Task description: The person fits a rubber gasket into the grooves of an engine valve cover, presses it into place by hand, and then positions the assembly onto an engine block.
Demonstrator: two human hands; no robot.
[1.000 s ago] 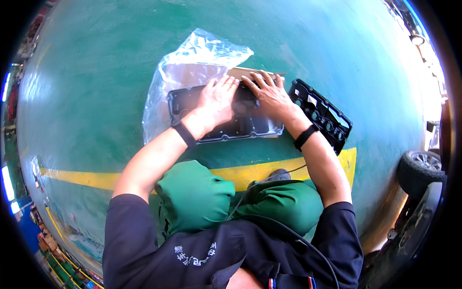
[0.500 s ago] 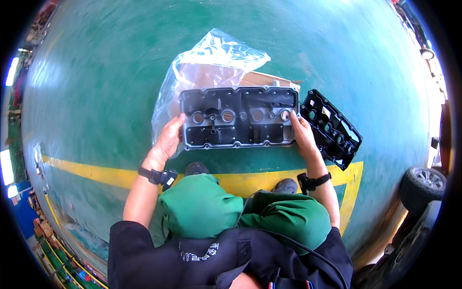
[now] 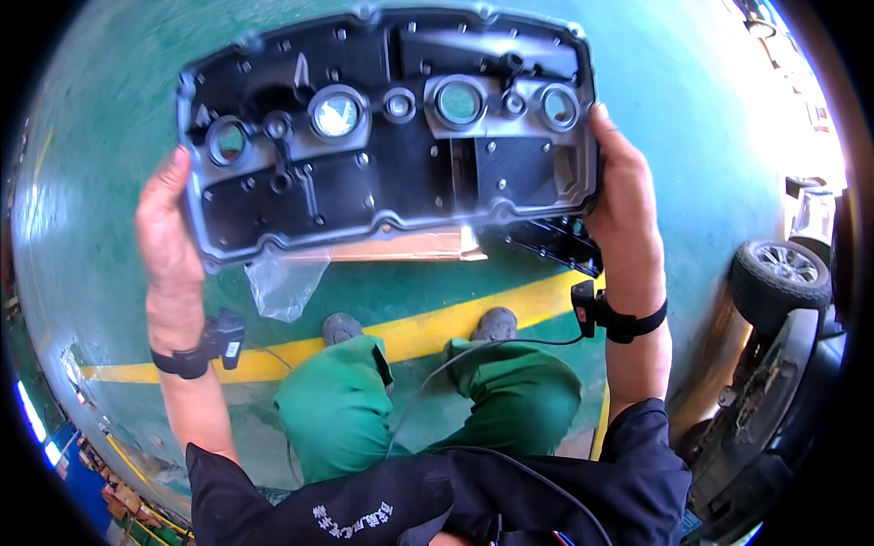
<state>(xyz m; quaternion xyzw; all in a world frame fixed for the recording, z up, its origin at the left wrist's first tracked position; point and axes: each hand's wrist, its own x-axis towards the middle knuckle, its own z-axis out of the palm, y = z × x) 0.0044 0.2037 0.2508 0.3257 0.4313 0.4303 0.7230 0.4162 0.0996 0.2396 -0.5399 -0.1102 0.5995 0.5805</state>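
Note:
A long black engine valve cover (image 3: 401, 173) is held up close in front of me, its underside with ribs, bolts and several round holes facing me. My left hand (image 3: 171, 214) grips its left end, thumb on the rim. At the right end my right hand (image 3: 626, 182) is closed on the rim in the same way. Fingers behind the cover are hidden. Below and behind it, a second black valve cover (image 3: 555, 244) lies on the floor, mostly hidden by the held one.
On the green floor lie a cardboard sheet or box (image 3: 410, 247) and a clear plastic bag (image 3: 287, 284), both partly covered from sight. A yellow line (image 3: 437, 329) crosses by my shoes. To the right stand a wheel with tyre (image 3: 783, 273) and a dark car part (image 3: 774, 400).
Both hands have raised the valve cover off from low over the cardboard, up and closer to the camera. It now tilts slightly and hides most of the bag and second cover.

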